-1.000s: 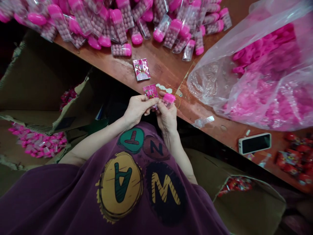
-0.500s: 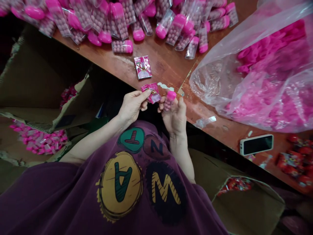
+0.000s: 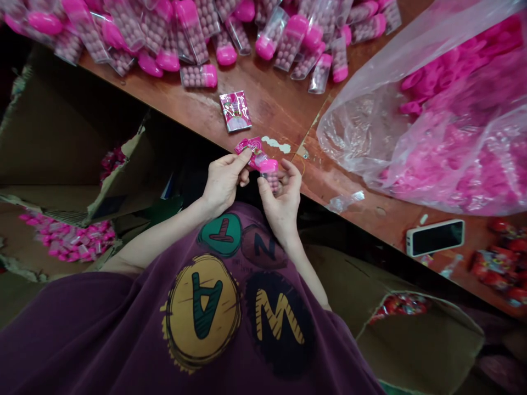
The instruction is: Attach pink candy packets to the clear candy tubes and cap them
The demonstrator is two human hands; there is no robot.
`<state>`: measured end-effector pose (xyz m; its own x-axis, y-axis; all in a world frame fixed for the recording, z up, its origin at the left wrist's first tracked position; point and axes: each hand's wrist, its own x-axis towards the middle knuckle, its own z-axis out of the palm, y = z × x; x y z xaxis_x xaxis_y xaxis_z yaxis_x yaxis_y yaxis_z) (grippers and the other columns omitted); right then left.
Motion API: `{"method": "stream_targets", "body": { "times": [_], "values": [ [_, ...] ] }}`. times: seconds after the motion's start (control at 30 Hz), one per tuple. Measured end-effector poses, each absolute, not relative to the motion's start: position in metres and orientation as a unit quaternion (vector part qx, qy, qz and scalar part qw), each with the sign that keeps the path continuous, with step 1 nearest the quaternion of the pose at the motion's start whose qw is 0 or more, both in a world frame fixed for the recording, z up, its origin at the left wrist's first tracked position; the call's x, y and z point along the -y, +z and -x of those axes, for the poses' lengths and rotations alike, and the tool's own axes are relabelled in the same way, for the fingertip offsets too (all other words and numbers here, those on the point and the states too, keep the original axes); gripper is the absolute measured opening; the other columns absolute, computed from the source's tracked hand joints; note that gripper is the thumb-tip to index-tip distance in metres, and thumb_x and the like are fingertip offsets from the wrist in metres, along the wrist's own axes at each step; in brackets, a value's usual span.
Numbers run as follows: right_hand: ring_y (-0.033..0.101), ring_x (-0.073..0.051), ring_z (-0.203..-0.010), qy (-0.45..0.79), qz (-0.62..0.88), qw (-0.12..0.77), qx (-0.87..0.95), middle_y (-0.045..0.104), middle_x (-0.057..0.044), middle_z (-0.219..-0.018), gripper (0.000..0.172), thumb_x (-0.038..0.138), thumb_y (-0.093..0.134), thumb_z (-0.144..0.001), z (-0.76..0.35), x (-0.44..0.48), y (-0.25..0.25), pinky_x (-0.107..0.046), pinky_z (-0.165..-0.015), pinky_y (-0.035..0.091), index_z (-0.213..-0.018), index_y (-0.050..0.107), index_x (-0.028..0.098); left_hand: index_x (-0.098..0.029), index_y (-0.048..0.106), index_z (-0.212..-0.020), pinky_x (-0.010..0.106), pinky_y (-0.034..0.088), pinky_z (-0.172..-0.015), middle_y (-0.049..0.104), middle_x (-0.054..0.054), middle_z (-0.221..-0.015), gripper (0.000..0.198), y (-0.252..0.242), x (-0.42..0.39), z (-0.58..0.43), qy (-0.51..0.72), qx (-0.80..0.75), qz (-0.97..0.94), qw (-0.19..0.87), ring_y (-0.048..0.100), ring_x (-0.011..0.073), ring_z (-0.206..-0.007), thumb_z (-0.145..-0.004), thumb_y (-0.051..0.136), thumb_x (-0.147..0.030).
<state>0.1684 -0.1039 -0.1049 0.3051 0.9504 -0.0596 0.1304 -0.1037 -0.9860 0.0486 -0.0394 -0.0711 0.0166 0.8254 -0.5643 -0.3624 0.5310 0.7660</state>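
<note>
One pink foil sachet pinched between thumb and fingers of the left grip, its end just beside the pink cap of a clear tube of pink balls, with the right grip curled around that tube. Below, a purple T-shirt. Ahead, a second sachet lying flat on the wooden bench, then a heap of capped tubes. To the right, a clear bag of loose pink caps, a phone and red packets. On either side, below the bench edge, open cardboard boxes of small packets.
</note>
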Motion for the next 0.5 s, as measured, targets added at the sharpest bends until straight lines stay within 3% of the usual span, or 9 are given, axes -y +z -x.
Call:
{"method": "stream_targets", "body": {
  "times": [0.1, 0.27, 0.5],
  "values": [
    [0.070, -0.018, -0.097, 0.420, 0.624, 0.508, 0.419, 0.065, -0.005, -0.115, 0.064, 0.051, 0.079, -0.090, -0.1654, 0.1061, -0.1036, -0.038, -0.089, 0.060, -0.138, 0.042, 0.030, -0.018, 0.054, -0.065, 0.020, 0.036, -0.046, 0.050, -0.005, -0.053, 0.050, -0.0724, 0.0408, -0.0487, 0.431, -0.559, -0.226, 0.672, 0.044, 0.0047, -0.047, -0.088, 0.083, -0.053],
    [0.067, -0.014, -0.087, 0.459, 0.610, 0.511, 0.395, 0.066, -0.001, -0.108, 0.058, 0.051, 0.080, -0.089, -0.1648, 0.1061, -0.1003, -0.032, -0.081, 0.059, -0.130, 0.044, 0.031, -0.018, 0.058, -0.069, 0.021, 0.037, -0.046, 0.053, -0.005, -0.055, 0.047, -0.0722, 0.0439, -0.0471, 0.421, -0.529, -0.232, 0.699, 0.047, 0.0058, -0.047, -0.087, 0.084, -0.054],
    [0.072, -0.020, -0.105, 0.431, 0.618, 0.511, 0.414, 0.067, -0.006, -0.118, 0.060, 0.048, 0.080, -0.089, -0.1608, 0.1107, -0.1080, -0.040, -0.094, 0.061, -0.133, 0.045, 0.030, -0.016, 0.061, -0.067, 0.019, 0.032, -0.045, 0.055, -0.004, -0.061, 0.044, -0.0693, 0.0437, -0.0455, 0.381, -0.493, -0.201, 0.756, 0.046, 0.0036, -0.049, -0.081, 0.091, -0.044]
  ]
}}
